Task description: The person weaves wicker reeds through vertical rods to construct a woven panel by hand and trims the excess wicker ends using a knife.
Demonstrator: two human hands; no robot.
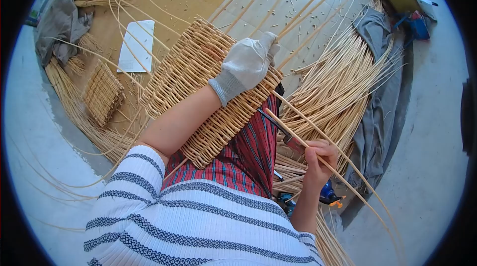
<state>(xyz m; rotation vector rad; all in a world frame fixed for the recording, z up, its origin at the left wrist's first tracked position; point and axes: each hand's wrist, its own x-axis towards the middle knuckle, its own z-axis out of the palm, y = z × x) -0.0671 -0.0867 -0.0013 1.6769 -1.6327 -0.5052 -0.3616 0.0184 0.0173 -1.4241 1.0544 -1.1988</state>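
My left hand (248, 64), in a pale knitted glove, is closed at the upper right edge of a woven wicker panel (194, 60). The panel lies tilted across my lap, with long bare stakes (314, 5) running out beyond it. Bare and pinched closed, my right hand (320, 159) grips a long wicker rod (350, 182). The rod's thicker end points toward the panel's right edge. A dark slim tool (290, 138) shows just beside that rod; whether my right hand also holds it I cannot tell. A second rod (323, 133) curves past on the right.
A large bundle of peeled rods (338, 87) lies at right on grey cloth (378, 117). At left are a smaller woven piece (103, 94), a white sheet (136, 46) and more rods (74, 109). A blue object (328, 192) sits below my right hand.
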